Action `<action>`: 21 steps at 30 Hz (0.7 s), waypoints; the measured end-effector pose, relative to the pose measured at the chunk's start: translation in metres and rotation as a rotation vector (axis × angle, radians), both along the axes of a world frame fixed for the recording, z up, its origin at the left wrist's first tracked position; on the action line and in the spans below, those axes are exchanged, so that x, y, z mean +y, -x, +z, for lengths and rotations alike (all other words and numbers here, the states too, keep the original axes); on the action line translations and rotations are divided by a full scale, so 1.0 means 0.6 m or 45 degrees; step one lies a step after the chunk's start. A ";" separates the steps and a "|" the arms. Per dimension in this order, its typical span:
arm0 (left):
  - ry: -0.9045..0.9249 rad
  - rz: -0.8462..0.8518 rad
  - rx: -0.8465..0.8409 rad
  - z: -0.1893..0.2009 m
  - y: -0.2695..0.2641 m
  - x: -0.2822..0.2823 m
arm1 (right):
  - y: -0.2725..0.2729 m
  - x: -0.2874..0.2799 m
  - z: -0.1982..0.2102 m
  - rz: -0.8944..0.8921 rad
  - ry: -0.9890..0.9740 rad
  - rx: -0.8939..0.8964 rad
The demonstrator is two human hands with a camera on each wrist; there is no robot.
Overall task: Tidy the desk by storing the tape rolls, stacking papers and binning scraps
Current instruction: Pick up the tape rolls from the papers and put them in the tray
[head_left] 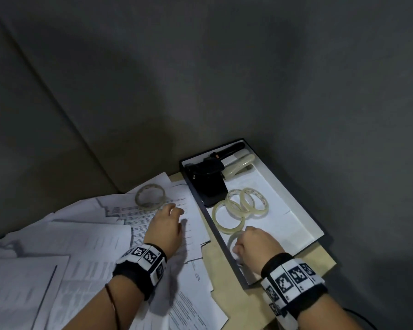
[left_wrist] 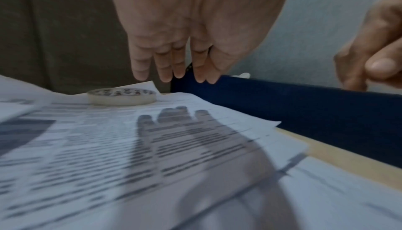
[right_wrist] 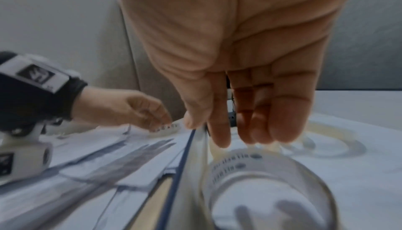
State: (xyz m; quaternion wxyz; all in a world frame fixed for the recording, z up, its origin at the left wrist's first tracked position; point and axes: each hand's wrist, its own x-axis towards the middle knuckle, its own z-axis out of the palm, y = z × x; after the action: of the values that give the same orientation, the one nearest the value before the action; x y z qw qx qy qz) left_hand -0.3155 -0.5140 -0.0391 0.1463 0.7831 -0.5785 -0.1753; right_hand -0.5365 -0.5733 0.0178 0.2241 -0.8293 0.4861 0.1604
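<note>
Left hand: the left hand [head_left: 165, 228] is held above the printed papers [head_left: 86, 239], palm down, and it holds nothing.
Left fingers: the fingers [left_wrist: 166, 65] are straight and close together, only narrow gaps between them; their tips are just above the paper and cast a shadow on it.
Loose tape roll: one clear tape roll [head_left: 150, 196] lies flat on the papers just beyond the left fingertips. In the head view the tips are very near its rim; I cannot tell if they touch it.
Right hand: the right hand [head_left: 256, 246] is over the near end of the box [head_left: 303, 225], with the palm down.
Right fingers: in the wrist view the fingers [right_wrist: 280, 122] point down, nearly straight and side by side, and the thumb [right_wrist: 195, 113] is beside the box wall. They do not grip anything.
Roll under the right hand: a tape roll [right_wrist: 265, 182] lies inside the box directly below the right fingertips. It is very close to them, but contact is not clear.
Other rolls: three more rolls [head_left: 241, 208] lie overlapping in the box, just ahead of the right fingers. Farther on, at the far end, two more rolls lean together [head_left: 240, 165].
Black tool: a black tool [head_left: 208, 177] lies in the far left part of the box, well beyond the right fingers.
Desk: a strip of light wooden desk [head_left: 224, 282] shows between the papers and the box, between the two wrists.
</note>
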 end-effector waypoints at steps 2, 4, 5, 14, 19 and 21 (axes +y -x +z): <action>-0.087 0.057 -0.069 -0.005 -0.027 0.000 | -0.007 -0.008 0.005 -0.045 0.013 -0.060; -0.214 0.094 -0.149 -0.007 -0.051 -0.003 | -0.015 -0.013 0.013 -0.056 0.039 -0.065; -0.275 0.106 -0.198 -0.007 -0.062 -0.005 | -0.018 -0.015 0.017 -0.050 0.055 -0.060; -0.364 0.061 -0.231 -0.008 -0.091 -0.030 | -0.012 -0.024 0.016 -0.095 0.076 -0.087; 0.054 0.038 -0.011 0.025 -0.038 -0.019 | -0.006 -0.032 0.012 -0.148 0.085 -0.167; 0.149 -0.084 0.106 0.050 -0.005 -0.017 | -0.012 -0.032 0.019 -0.165 0.120 -0.306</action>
State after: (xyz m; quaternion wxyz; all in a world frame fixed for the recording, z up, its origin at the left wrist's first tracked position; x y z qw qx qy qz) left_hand -0.3126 -0.5245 -0.0088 0.2098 0.7458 -0.6066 -0.1781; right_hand -0.5291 -0.5924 0.0291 0.2513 -0.8190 0.5153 0.0221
